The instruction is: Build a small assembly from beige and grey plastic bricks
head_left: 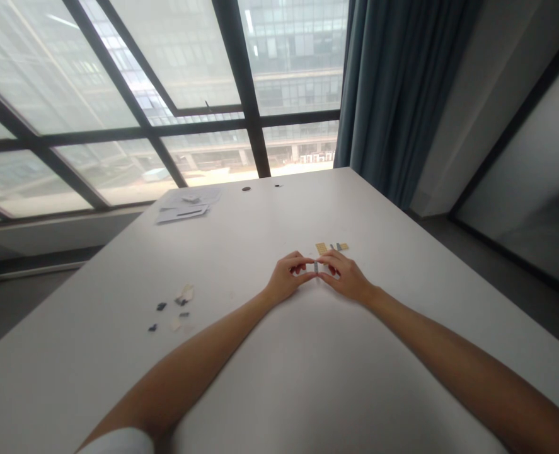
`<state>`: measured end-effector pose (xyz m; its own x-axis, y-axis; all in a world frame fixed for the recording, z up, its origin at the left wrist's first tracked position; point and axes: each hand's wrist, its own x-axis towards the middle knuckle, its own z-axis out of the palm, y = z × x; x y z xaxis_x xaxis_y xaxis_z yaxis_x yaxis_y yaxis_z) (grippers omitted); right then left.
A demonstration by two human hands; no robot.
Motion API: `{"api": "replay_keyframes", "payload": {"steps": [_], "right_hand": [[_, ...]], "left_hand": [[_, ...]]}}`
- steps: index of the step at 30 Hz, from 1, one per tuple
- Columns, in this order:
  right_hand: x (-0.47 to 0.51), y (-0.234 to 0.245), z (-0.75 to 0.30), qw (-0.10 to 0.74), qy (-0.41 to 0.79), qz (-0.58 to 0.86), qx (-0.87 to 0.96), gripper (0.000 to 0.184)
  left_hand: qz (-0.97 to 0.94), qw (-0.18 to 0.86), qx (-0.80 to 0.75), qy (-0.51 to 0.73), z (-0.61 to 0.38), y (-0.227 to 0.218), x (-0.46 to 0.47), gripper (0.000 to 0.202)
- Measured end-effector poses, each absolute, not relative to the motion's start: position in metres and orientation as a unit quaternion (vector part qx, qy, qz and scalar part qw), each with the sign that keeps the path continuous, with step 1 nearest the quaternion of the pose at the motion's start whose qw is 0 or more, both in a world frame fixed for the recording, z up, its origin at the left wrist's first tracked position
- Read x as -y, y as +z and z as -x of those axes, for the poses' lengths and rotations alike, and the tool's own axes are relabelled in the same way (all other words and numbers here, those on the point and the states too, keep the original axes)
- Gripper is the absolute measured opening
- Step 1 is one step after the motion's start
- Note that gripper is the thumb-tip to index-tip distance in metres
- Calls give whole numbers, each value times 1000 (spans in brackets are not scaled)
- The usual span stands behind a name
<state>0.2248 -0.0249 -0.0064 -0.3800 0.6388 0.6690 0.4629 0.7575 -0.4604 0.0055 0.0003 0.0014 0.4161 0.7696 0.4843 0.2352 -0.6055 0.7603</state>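
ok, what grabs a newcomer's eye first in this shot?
Probably the left hand and right hand, pinching a small grey piece over the white table. Then the wide window beyond it, with a blue curtain at right. Dark scraps lie scattered on the table's left side.

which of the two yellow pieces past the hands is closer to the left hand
The left yellow piece, which looks larger; the right yellow piece, beside a grey piece, lies farther from the left hand.
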Motion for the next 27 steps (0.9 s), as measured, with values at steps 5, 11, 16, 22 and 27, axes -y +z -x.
{"api": "replay_keyframes", "payload": {"steps": [5, 11, 16, 22, 27], "right_hand": [[25, -6, -225, 443, 96, 335, 826, 25], [23, -8, -225, 444, 94, 335, 826, 25], [24, -8, -225, 443, 97, 338, 825, 24], [24, -7, -225, 442, 95, 335, 826, 25], [24, -6, -225, 443, 97, 333, 826, 25]], "left_hand": [[-784, 306, -321, 434, -5, -2, -2, 38], [-785, 308, -315, 436, -5, -4, -3, 37], [-783, 309, -319, 435, -5, -3, -2, 36], [-785, 309, -317, 433, -5, 0, -1, 37], [-788, 305, -313, 433, -4, -3, -2, 37]]}}
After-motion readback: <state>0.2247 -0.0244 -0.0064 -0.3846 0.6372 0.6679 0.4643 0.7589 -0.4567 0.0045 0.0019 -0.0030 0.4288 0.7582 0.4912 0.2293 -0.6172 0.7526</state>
